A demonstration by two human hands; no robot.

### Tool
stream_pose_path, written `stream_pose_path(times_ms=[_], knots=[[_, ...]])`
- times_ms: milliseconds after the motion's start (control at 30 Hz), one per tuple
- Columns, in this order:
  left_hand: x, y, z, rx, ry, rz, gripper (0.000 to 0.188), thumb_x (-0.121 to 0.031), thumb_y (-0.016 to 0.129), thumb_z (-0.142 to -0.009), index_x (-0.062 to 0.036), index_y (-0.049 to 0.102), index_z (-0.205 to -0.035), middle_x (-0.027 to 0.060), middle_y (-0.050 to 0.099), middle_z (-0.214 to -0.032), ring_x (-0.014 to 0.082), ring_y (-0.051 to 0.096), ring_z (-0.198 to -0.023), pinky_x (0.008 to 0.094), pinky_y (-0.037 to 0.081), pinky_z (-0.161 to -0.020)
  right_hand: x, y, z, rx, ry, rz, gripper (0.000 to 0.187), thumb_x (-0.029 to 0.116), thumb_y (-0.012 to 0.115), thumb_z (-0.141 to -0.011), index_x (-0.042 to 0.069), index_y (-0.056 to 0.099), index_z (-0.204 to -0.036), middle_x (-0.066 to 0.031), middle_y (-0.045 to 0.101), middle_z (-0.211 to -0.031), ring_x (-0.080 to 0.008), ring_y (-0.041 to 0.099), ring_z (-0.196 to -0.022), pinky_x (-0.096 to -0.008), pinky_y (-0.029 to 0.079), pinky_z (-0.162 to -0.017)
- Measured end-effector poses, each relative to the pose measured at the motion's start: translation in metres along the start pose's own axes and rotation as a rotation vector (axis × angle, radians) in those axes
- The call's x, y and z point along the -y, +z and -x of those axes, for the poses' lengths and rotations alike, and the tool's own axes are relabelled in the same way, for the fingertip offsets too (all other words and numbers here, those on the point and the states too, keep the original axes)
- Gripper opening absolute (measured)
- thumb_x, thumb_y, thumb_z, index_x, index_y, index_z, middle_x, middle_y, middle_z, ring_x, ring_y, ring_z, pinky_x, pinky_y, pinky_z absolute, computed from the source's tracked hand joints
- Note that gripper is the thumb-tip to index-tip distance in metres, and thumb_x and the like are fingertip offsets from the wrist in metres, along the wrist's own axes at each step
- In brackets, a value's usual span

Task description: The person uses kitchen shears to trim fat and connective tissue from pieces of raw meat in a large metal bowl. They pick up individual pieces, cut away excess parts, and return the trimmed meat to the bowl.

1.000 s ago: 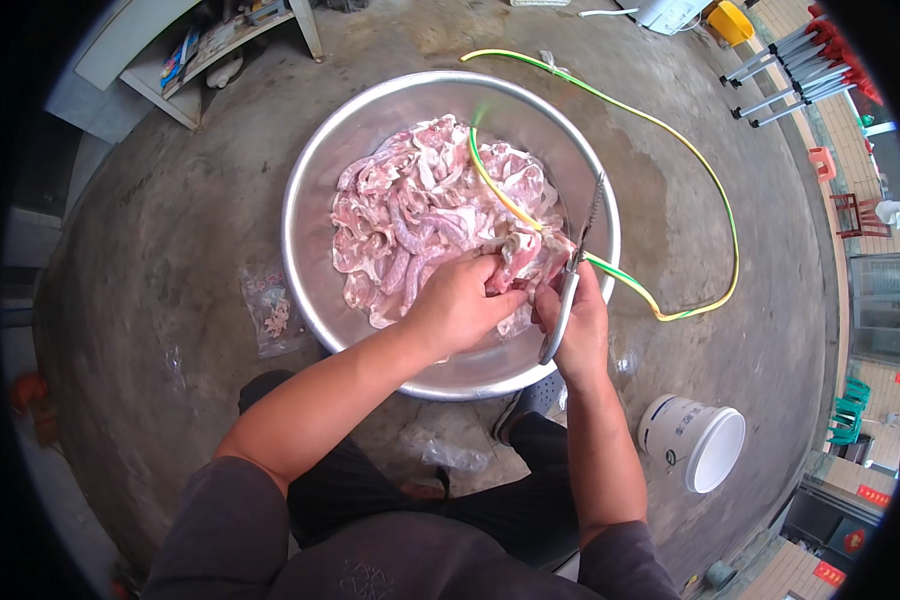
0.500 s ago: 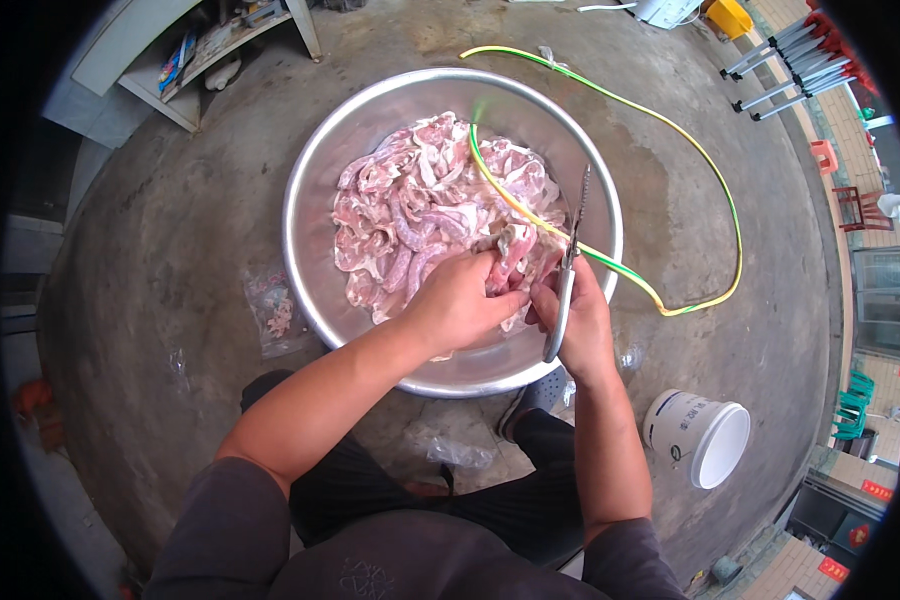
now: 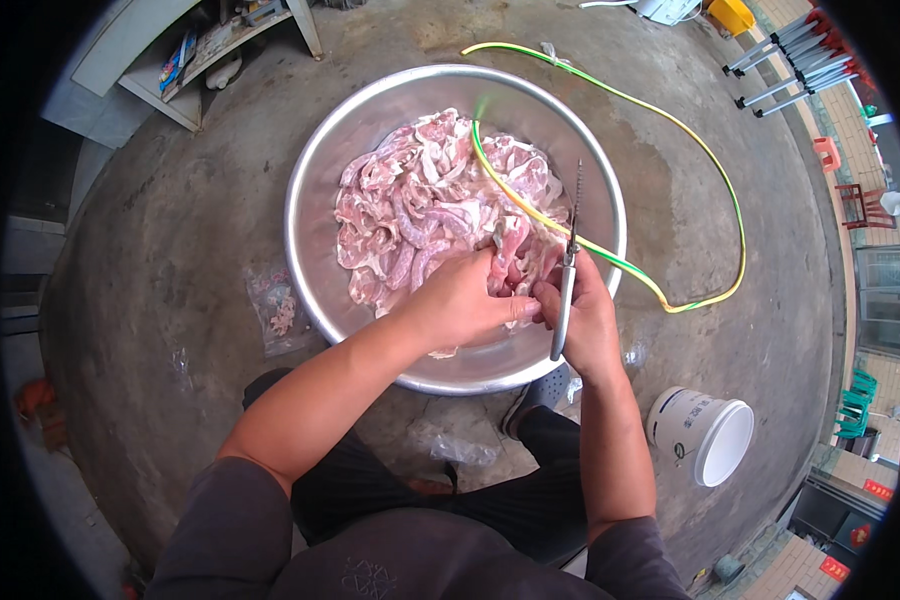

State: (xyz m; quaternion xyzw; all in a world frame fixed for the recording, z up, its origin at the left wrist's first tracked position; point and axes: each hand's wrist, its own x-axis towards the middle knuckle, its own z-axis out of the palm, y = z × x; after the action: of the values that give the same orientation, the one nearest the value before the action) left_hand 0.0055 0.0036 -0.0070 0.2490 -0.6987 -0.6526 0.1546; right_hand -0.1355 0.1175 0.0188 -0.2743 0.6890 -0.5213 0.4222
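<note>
A wide metal basin (image 3: pixel 303 290) in front of me holds a pile of raw pink poultry meat (image 3: pixel 410 195) with pale skin. Over the near right part of the basin, my left hand (image 3: pixel 460 300) is closed on a piece of raw meat (image 3: pixel 511 242), thumb toward the other hand. My right hand (image 3: pixel 590 325) grips scissors (image 3: pixel 563 315) with a grey handle, their serrated blade pointing away from me. Its fingertips also touch the meat; the fingers beneath are hidden. A yellow-green hose (image 3: pixel 518 202) runs over the basin's right rim, its end above the meat.
A white bucket (image 3: pixel 682 425) lies tipped on the concrete floor at the right. Clear plastic bags lie left of the basin (image 3: pixel 278 312) and between my feet (image 3: pixel 460 447). A shelf unit (image 3: pixel 195 75) stands far left, folded metal-legged stools (image 3: pixel 800 70) far right.
Both hands stay over the basin, with the meat held slightly more spread apart. The scissors have turned a little more upright. The whole view has shifted slightly.
</note>
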Motion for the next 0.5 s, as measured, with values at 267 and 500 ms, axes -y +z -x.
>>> stream_pose_path(times_ms=[267,500], knots=[[-0.007,-0.01,0.002,0.098,-0.223,-0.06,0.017,-0.011,0.063,-0.092,0.0025,0.062,-0.103,0.0044,0.069,-0.082,0.011,0.064,-0.071,0.0281,0.051,-0.065,-0.003,-0.006,0.0,0.033,0.011,0.066,0.042,0.001,0.062,-0.087,0.006,0.057,-0.129,0.0031,0.055,-0.083,-0.0063,0.053,-0.073,-0.0233,0.047,-0.067],[-0.007,-0.013,0.001,0.123,-0.315,0.451,0.015,-0.013,0.059,-0.093,0.002,0.061,-0.097,0.0064,0.066,-0.08,0.0116,0.064,-0.064,0.0272,0.051,-0.058,-0.001,-0.001,0.001,0.089,0.038,-0.218,0.055,-0.001,0.068,-0.089,0.002,0.047,-0.139,-0.0008,0.062,-0.096,-0.0076,0.059,-0.083,-0.0246,0.05,-0.071]])
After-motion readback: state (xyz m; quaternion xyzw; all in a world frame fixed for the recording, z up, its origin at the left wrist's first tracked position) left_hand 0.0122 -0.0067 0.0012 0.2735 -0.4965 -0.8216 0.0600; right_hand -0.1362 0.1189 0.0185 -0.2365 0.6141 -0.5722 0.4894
